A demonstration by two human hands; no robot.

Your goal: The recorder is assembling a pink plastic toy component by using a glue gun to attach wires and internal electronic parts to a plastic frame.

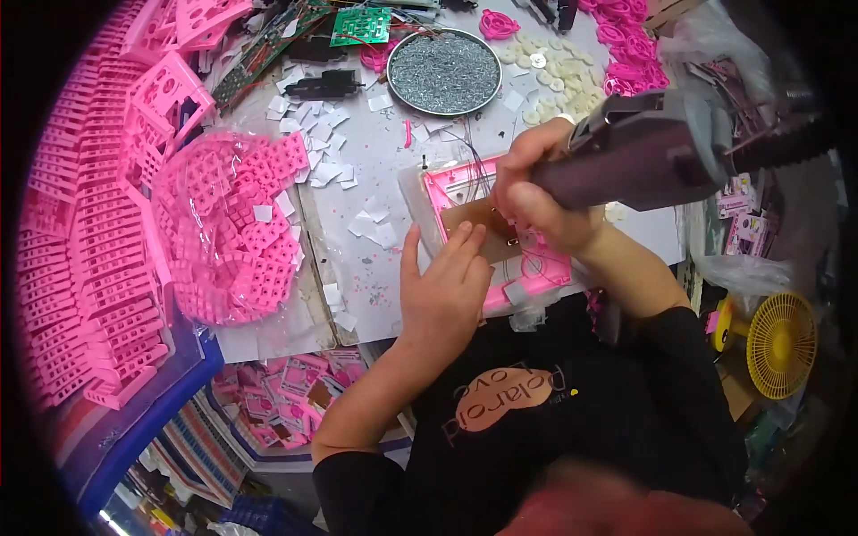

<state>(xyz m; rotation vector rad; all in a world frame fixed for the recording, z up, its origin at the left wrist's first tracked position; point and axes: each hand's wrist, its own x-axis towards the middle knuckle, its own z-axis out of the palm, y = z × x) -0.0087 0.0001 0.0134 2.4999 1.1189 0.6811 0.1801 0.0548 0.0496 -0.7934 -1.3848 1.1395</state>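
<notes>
Black-sleeved left hand (444, 284) presses flat, fingers released, on the brown board (475, 225) in the pink housing (527, 268); right hand (536, 192), clenched around the electric screwdriver (643, 152), could slip and gouge fingertips.

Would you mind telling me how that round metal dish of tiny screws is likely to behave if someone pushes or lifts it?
The dish looks filled nearly to its rim with small metal screws, so it is probably heavy for its size. Its wide, shallow shape suggests it would slide rather than tip when pushed. If tilted while lifted, the loose screws would likely shift and spill over the low rim.
</notes>
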